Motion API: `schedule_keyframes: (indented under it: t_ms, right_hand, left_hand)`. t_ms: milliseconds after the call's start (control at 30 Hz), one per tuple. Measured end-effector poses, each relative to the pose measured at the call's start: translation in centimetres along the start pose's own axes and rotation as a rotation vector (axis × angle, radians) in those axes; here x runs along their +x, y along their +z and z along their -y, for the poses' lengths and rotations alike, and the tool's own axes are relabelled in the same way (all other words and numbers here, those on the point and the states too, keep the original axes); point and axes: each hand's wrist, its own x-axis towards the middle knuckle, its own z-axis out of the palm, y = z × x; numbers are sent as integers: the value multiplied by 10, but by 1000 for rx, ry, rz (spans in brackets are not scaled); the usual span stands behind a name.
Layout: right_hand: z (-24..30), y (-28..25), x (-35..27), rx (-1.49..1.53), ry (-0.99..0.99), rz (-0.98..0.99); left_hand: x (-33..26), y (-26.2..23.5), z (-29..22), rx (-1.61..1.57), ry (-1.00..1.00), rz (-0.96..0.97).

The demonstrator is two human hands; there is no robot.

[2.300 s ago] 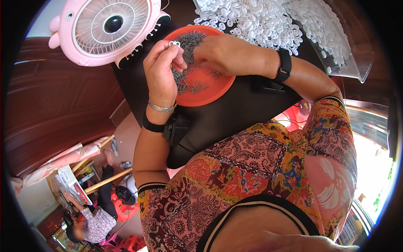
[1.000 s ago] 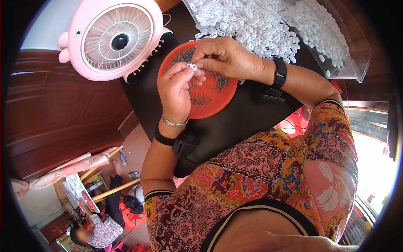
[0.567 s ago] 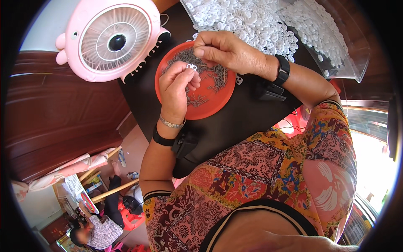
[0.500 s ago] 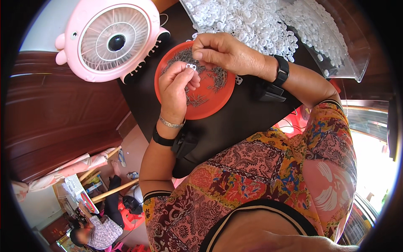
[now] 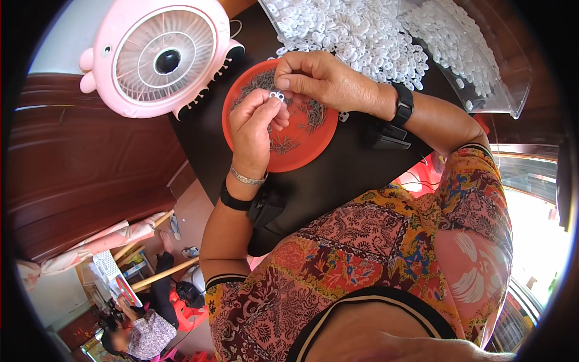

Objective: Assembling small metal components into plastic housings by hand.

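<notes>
My left hand [image 5: 253,123] is closed, pinching a small white plastic piece with holes [image 5: 277,96] between thumb and forefinger. Close above it, my right hand [image 5: 316,78] is closed too, thumb and forefinger pressed together; whatever sits between them is too small to make out. Both hands hover over a round orange-red basin [image 5: 301,155]. Many small grey nails or screws [image 5: 283,143] lie in the basin, partly hidden by my hands.
White plastic pieces [image 5: 362,36] are heaped at the back of the dark table [image 5: 356,160], with more in a clear tray [image 5: 512,102] at right. A pink fan [image 5: 166,60] stands at left. Another person [image 5: 148,335] sits at lower left.
My right hand has shifted slightly left, closer to the white piece. My left hand has barely moved and still pinches it.
</notes>
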Motion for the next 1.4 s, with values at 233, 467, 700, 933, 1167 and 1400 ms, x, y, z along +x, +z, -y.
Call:
schedule_keyframes:
  t_ms: [233, 467, 700, 933, 1167, 1400]
  right_hand:
    - [-1, 0, 0, -18, -17, 5]
    - [-2, 2, 0, -47, -15, 8]
    - [0, 1, -1, -26, -10, 10]
    - [0, 3, -1, -38, 17, 23]
    - [-1, 4, -2, -119, -9, 17]
    - [-1, 9, -3, -144, -42, -30]
  left_hand:
    - [0, 0, 0, 2, -6, 8]
    - [0, 0, 0, 36, 1, 1]
    - [0, 0, -1, 53, -9, -4]
    - [-1, 1, 1, 56, -2, -14]
    - [-3, 6, 4, 77, 8, -44]
    - [-4, 7, 9, 50, 15, -67]
